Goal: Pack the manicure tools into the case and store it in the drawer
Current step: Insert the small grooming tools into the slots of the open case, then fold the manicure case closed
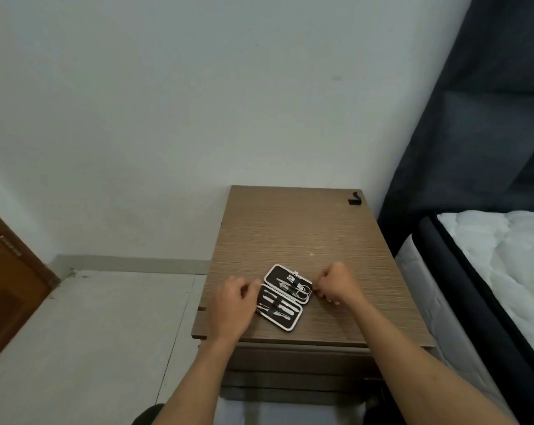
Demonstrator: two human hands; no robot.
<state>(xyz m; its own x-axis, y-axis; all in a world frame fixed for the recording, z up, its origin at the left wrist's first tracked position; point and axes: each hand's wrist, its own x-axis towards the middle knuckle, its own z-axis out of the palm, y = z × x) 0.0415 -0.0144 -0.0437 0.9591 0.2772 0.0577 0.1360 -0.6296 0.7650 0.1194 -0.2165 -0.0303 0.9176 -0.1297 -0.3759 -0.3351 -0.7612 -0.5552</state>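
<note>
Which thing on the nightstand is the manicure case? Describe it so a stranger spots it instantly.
Find the wooden nightstand between the wall and the bed. Near its front edge, between the two hands, lies the manicure case. It lies open, dark inside with a pale rim and shiny metal tools, unlike the small black clip at the far corner.

Your bare left hand lay palm down, fingers loosely curled. Your bare right hand was curled into a loose fist. Both forearms reached forward.
</note>
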